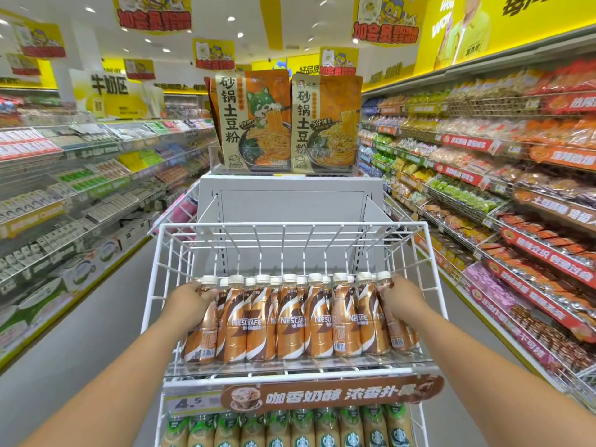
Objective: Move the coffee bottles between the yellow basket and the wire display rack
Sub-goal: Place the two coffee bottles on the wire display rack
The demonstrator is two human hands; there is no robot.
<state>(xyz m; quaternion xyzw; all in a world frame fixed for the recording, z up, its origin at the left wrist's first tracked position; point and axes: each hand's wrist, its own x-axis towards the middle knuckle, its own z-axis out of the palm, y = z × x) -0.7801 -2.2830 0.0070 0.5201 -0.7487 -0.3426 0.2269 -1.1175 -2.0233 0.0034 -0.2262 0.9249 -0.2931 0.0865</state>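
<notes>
Upright, coffee bottles [292,317] fill the wire display rack [429,253], left hand [190,306] and right hand [401,298] each gripping an end bottle.

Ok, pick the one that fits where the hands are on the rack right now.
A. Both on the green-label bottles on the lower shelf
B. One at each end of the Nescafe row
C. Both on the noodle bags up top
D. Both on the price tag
B: the left hand is on the bottle at the left end of the Nescafe row and the right hand on the one at the right end.
</notes>
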